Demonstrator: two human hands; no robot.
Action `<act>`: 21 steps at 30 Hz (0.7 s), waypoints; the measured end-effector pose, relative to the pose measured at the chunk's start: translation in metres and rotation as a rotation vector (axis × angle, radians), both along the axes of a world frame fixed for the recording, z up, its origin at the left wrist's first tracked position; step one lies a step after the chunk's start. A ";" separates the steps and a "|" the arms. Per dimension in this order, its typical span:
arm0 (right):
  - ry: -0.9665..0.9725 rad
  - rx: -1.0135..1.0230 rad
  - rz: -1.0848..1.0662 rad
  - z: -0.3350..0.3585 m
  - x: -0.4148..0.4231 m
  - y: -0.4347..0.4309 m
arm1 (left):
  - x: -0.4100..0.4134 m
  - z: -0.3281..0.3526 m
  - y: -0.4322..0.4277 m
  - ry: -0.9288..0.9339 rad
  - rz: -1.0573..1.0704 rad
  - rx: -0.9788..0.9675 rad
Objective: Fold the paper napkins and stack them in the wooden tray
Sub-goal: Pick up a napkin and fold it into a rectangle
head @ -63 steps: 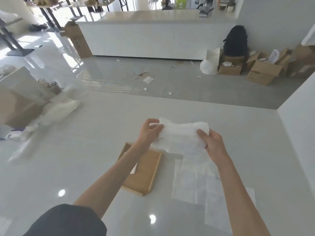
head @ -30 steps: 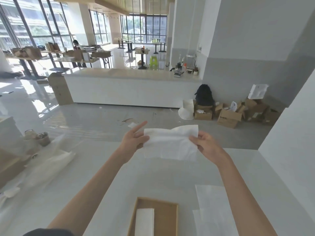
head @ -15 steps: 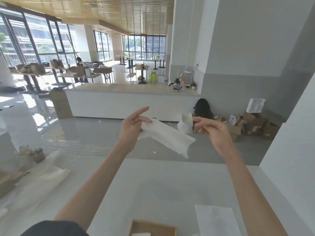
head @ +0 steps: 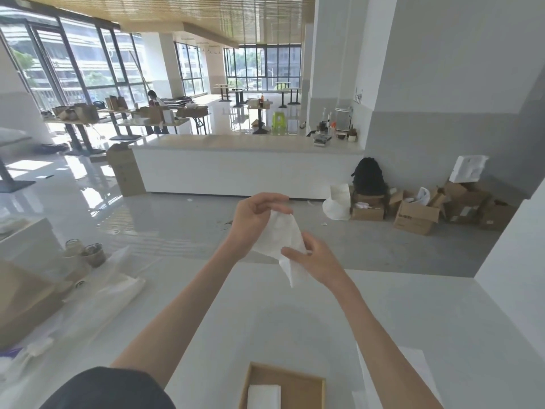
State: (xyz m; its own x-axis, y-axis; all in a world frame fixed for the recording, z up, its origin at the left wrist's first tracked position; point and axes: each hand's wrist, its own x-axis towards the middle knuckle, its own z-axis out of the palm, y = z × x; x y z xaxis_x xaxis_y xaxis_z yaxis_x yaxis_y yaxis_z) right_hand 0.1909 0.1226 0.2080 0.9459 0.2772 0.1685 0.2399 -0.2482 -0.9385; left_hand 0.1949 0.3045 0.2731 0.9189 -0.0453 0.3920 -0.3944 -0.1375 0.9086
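Both hands are raised mid-frame above the white surface, with one paper napkin between them. The left hand curls its fingers over the napkin's upper end. The right hand, just below and to the right, pinches the lower part, and a loose corner hangs beneath it. At the bottom edge I see the wooden tray lying on the surface, a folded napkin in its left half. Flat napkins lie right of the tray, partly behind the right forearm.
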 end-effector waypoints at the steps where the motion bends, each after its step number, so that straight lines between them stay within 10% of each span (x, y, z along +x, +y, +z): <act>1: -0.008 -0.020 -0.030 -0.003 0.000 0.003 | 0.000 0.000 0.002 0.003 0.014 0.003; 13: -0.104 -0.240 0.032 0.007 0.003 -0.022 | 0.001 0.008 0.011 0.071 0.130 -0.026; 21: -0.142 0.011 -0.101 0.018 0.004 -0.050 | 0.002 0.006 0.010 0.110 0.180 -0.034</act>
